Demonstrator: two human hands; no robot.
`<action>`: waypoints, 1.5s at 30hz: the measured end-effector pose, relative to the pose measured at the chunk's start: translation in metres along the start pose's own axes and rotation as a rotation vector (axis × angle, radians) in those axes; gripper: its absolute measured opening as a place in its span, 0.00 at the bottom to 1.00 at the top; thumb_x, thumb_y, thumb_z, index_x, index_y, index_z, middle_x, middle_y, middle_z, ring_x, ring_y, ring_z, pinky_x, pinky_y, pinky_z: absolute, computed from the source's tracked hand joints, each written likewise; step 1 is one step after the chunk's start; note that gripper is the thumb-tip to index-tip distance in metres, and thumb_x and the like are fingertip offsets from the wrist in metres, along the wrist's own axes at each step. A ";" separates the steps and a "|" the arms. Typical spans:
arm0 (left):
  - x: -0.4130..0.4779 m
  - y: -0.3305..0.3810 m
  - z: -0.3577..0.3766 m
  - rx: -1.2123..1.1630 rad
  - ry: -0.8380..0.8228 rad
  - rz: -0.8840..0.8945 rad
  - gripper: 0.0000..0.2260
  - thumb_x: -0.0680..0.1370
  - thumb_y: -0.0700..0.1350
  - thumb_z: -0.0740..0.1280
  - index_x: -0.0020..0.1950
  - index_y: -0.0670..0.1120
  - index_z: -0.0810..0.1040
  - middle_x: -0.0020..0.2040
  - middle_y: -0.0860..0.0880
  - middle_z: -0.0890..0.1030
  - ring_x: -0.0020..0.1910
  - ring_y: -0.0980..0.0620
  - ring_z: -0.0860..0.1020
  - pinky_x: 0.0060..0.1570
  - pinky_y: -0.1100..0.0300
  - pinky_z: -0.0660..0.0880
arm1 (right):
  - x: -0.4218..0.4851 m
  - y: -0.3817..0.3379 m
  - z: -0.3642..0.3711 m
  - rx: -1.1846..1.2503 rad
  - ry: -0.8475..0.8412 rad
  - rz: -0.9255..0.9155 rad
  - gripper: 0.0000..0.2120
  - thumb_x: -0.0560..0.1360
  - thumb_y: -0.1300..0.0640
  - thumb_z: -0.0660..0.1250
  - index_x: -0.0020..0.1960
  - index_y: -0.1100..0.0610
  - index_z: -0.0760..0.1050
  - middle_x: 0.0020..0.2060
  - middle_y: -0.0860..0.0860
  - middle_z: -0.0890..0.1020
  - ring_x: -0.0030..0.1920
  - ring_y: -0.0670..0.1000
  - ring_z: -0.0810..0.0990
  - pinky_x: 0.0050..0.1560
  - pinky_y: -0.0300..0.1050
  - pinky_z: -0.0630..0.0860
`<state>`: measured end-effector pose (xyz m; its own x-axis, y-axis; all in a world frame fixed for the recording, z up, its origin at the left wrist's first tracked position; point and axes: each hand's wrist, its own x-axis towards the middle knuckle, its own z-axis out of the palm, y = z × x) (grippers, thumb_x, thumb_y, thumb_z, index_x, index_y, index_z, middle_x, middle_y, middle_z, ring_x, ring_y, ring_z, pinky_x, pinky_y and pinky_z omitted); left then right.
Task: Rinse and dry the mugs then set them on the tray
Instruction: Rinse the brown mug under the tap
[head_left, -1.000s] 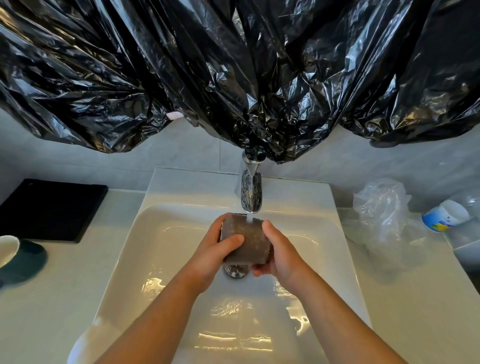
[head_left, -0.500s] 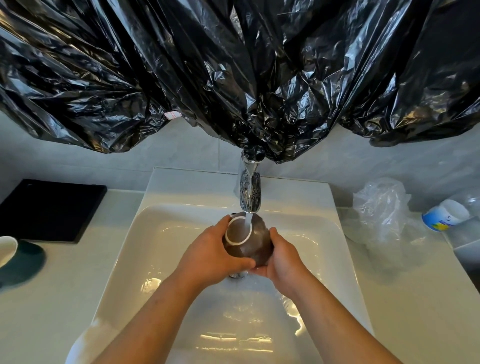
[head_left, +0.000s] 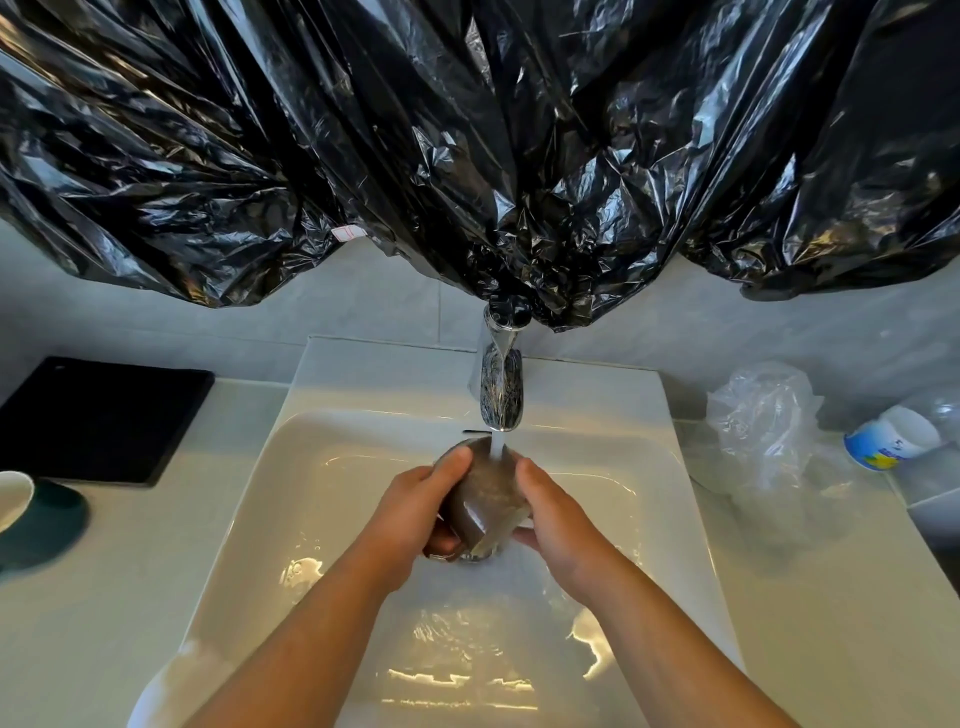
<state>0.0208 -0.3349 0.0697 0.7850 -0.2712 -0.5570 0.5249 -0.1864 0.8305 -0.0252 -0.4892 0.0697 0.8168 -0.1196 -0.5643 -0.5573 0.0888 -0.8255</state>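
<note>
Both hands are clasping the brown mug (head_left: 485, 493) between them, over the basin of the white sink (head_left: 363, 379). The left hand (head_left: 415, 504) is curling round the mug's left side with its thumb reaching up along the wall; the right hand (head_left: 558, 519) is curling round the right side, its thumb pointing toward the faucet (head_left: 501, 389). The mug is sitting tilted in this grip and is blurred, so which end is facing up cannot be told. A thin stream of water (head_left: 497, 447) is running from the chrome faucet and striking the upper part of the mug. Water is pooling and glinting in the basin beneath the forearms; a bit of the metal drain (head_left: 474, 557) is showing just below the mug.

On the pale counter (head_left: 104, 613) left of the sink, the black tray (head_left: 98, 415) is lying flat against the wall with nothing on it. A dark green mug (head_left: 36, 519) with a white inside is lying on its side at the left edge of the view, nearer than the tray. Crumpled black plastic bags (head_left: 467, 156) are hanging across the wall and draping over the top of the faucet. To the right of the sink a clear plastic bag (head_left: 763, 431) is lying on the counter, and beyond it a white and blue cup (head_left: 888, 441) is lying tipped over.
</note>
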 end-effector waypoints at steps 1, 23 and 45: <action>0.001 -0.001 0.000 -0.036 -0.020 -0.069 0.32 0.75 0.68 0.63 0.52 0.38 0.81 0.37 0.40 0.80 0.31 0.45 0.79 0.35 0.57 0.78 | -0.001 -0.002 0.000 0.043 -0.023 -0.031 0.17 0.86 0.48 0.49 0.58 0.43 0.77 0.51 0.44 0.85 0.53 0.43 0.83 0.54 0.43 0.78; -0.017 0.011 -0.002 0.090 -0.054 -0.104 0.13 0.80 0.55 0.66 0.54 0.45 0.75 0.45 0.46 0.78 0.49 0.48 0.81 0.36 0.57 0.79 | -0.032 -0.086 -0.021 -0.814 0.573 -0.757 0.15 0.82 0.54 0.56 0.53 0.61 0.79 0.50 0.56 0.82 0.52 0.57 0.78 0.53 0.47 0.73; -0.019 0.024 -0.002 -0.053 -0.082 -0.123 0.14 0.80 0.57 0.64 0.57 0.49 0.79 0.50 0.47 0.80 0.50 0.50 0.79 0.40 0.54 0.80 | -0.032 -0.117 -0.019 -1.190 0.131 -0.895 0.25 0.81 0.53 0.52 0.75 0.59 0.68 0.76 0.52 0.68 0.77 0.46 0.62 0.74 0.34 0.53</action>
<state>0.0193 -0.3323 0.0998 0.6857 -0.3256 -0.6510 0.6335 -0.1734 0.7540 0.0110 -0.5141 0.1848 0.9617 0.2113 0.1744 0.2632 -0.8892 -0.3741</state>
